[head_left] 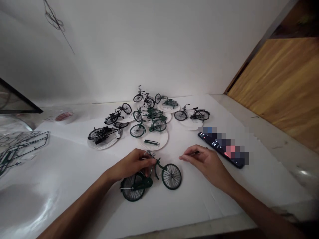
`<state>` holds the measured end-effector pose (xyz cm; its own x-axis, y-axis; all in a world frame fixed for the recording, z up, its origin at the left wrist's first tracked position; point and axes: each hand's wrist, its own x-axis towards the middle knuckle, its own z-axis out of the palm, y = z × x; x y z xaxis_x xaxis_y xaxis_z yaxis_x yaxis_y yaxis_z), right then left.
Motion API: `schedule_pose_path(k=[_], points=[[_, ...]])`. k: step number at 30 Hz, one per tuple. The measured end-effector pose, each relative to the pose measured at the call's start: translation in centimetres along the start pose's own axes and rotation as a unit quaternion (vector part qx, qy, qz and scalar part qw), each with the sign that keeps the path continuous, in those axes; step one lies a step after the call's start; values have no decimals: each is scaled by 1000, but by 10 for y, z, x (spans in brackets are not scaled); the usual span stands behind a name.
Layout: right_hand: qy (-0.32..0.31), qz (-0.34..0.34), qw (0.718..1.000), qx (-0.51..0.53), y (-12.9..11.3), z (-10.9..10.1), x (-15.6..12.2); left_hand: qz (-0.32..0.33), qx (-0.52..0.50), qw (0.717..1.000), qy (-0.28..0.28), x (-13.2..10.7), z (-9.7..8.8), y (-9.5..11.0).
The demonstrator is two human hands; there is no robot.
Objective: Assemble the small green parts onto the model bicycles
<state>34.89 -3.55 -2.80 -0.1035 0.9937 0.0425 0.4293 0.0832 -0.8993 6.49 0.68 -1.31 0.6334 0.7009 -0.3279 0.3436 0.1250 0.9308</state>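
Observation:
A green model bicycle (149, 182) stands on the white tabletop in front of me. My left hand (134, 164) is closed around the upper part of its frame, and its fingers hide the seat area. The bicycle's front wheel (171, 176) points to the right. Just right of that wheel, apart from it, my right hand (201, 162) hovers with thumb and fingertips pinched together. Whatever is between those fingertips is too small to make out. Beyond the bicycle, a paper plate (163, 141) bears a small green part (151, 142).
Several black and green model bicycles rest on paper plates at the back, among them a black one (191, 114). A phone (221, 149) lies to the right. Dark green parts frames (22, 149) in clear plastic lie at the left. A white wall (149, 43) rises behind.

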Motion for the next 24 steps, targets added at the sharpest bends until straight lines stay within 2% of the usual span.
schedule_pose_path(k=[3,5,9,13,17,21,24], points=[[24,-109,985,-135,10,-7,-8,3,2,1000,6,5,1,-1],[8,-143,975,-170,12,-10,-11,7,10,1000,8,7,0,-1],[-15,-167,962,-217,10,-11,-8,5,34,999,26,6,-4,-2],[16,-151,953,-263,10,-11,-8,-3,56,997,46,2,-6,-2],[72,-128,933,-329,11,-14,-44,-1,67,996,57,0,-4,1],[2,-190,911,-366,7,-17,-98,7,70,996,57,-1,-4,2],[-19,-176,920,-348,-3,-13,-112,13,62,997,46,-2,-6,1]])
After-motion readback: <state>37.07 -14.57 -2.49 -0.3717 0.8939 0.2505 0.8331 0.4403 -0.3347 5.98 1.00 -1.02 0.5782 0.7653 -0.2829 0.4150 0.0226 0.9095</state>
